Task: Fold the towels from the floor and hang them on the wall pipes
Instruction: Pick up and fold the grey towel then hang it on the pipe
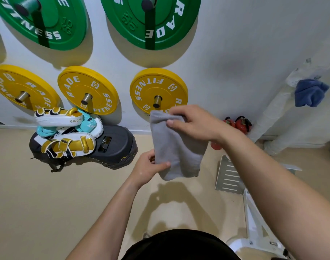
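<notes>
A grey towel [176, 147], folded into a narrow hanging strip, is held in the air in front of me. My right hand [194, 122] grips its upper end, fingers curled over the top edge. My left hand [151, 166] pinches the towel's lower left edge, thumb on the front. A blue towel [310, 92] hangs crumpled on a white wrapped wall pipe [280, 106] at the right.
Yellow weight plates [158, 89] and green ones [151, 21] hang on wall pegs. Boxing pads [66, 132] lie on a black bag [115, 145] by the wall. Red fire extinguishers [241, 124] stand in the corner. A white machine frame [254, 212] sits at lower right.
</notes>
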`<state>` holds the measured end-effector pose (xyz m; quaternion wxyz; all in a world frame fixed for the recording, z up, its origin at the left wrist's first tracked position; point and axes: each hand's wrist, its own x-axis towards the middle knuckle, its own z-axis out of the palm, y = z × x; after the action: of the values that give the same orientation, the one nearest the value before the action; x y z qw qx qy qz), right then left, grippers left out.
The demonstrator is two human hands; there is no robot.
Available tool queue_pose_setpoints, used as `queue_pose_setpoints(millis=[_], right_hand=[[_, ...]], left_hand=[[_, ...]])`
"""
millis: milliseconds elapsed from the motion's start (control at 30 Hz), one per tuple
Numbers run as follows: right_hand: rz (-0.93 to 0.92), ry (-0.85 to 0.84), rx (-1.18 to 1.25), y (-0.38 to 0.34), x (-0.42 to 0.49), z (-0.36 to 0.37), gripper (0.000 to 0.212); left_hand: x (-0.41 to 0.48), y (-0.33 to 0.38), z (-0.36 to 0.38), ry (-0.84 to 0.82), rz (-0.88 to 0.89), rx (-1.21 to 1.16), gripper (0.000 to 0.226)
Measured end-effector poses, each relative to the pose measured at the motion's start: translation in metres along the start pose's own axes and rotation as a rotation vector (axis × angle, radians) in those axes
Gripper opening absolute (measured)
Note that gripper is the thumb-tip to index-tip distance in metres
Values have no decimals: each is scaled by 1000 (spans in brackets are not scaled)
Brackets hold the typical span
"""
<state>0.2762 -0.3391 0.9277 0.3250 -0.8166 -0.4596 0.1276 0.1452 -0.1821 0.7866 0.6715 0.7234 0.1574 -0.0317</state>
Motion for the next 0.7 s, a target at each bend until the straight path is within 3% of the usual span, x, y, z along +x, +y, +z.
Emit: queue_pose_setpoints(millis=[167, 267, 333, 500, 567, 700], right_hand=[[99, 225, -86, 20, 5, -39, 23], [237, 376, -99, 52, -3, -47, 25], [372, 453, -96, 75, -14, -42, 24], [595, 584, 28, 107, -48, 11, 27], [657, 632, 87, 112, -59, 39, 24], [786, 665, 214, 120, -77, 79, 25]], left_hand=[[-2, -26, 2, -68, -110, 4, 17], [-2, -37, -10, -60, -151, -119, 37], [0, -37, -18, 13, -192, -306, 47], [11, -26, -26, 300, -176, -534, 26], [19, -26, -23, 452, -167, -417, 27], [27, -29, -13, 713, -89, 185, 32]])
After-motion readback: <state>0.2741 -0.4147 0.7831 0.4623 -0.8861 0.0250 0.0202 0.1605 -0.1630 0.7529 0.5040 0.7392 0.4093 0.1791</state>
